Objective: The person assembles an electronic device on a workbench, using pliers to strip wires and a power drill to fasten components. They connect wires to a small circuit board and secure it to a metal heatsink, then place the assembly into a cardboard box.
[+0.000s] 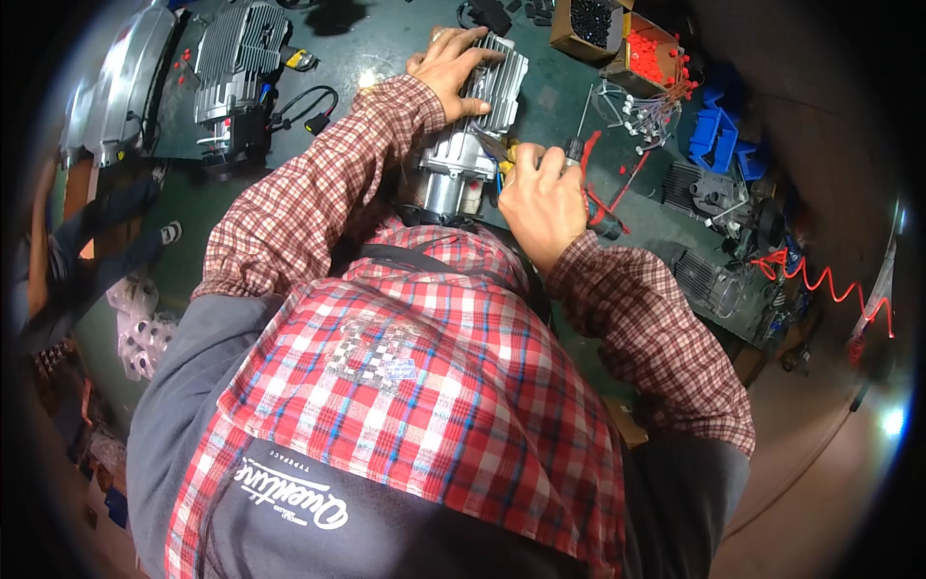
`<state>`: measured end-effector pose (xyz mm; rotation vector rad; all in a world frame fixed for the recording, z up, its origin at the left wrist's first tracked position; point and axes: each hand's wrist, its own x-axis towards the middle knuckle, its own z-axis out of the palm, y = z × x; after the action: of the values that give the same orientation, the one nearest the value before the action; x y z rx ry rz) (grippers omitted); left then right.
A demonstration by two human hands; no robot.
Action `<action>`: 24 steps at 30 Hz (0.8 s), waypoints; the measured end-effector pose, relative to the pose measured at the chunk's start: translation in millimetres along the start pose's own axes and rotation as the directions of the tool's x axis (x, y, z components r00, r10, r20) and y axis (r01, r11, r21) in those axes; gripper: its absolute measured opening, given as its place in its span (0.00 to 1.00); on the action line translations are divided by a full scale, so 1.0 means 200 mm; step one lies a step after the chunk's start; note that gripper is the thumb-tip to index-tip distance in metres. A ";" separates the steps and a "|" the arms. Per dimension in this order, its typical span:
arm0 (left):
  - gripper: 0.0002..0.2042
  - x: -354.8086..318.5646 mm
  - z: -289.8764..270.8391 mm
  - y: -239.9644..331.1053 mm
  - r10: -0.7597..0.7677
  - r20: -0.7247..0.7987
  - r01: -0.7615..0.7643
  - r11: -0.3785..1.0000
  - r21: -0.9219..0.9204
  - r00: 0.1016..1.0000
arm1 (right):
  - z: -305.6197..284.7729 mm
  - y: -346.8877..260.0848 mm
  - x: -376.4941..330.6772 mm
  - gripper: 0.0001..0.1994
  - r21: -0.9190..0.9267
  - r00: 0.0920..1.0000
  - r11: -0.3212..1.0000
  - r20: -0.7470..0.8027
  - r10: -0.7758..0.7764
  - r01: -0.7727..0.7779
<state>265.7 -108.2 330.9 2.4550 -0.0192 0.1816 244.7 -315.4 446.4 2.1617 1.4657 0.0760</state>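
A silver finned metal motor housing [503, 89] lies on the green bench in front of me, its smooth cylinder end [443, 193] pointing toward my body. My left hand [449, 75] rests across its far left side, fingers spread over the fins and thumb apart. Just right of the housing's near part, my right hand [542, 203] is closed around a pliers-like tool [495, 147], most of it hidden by the fingers. The narrow tip meets the housing near some yellow-orange wiring. Beside the right knuckles lies a dark screwdriver [605, 225] with red parts around it.
Cardboard boxes hold black parts [593, 21] and red caps [648, 58] at the back right. White cable ties [644, 114], blue bins [714, 137] and grey castings [709, 193] lie nearby. Another finned motor [231, 82] with cables stands left. A red coiled hose [820, 280] hangs right.
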 end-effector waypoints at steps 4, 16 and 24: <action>0.38 0.00 0.03 -0.01 0.018 -0.026 -0.018 1.000 0.004 1.000 | -0.05 0.05 0.05 0.08 0.089 0.995 0.996 0.102 -0.021 0.012; 0.38 0.03 0.06 -0.01 -0.020 0.049 0.017 0.998 0.059 0.999 | -0.19 0.06 0.07 0.13 -0.123 0.983 0.985 0.158 -0.098 0.118; 0.38 0.02 0.07 -0.03 0.013 -0.001 -0.013 0.999 0.039 1.000 | -0.18 0.12 0.08 0.12 0.039 0.964 0.993 0.238 -0.120 0.114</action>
<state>272.2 -112.7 316.8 2.4943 -0.0317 0.1904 260.2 -295.1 484.7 2.0172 1.4546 -0.2389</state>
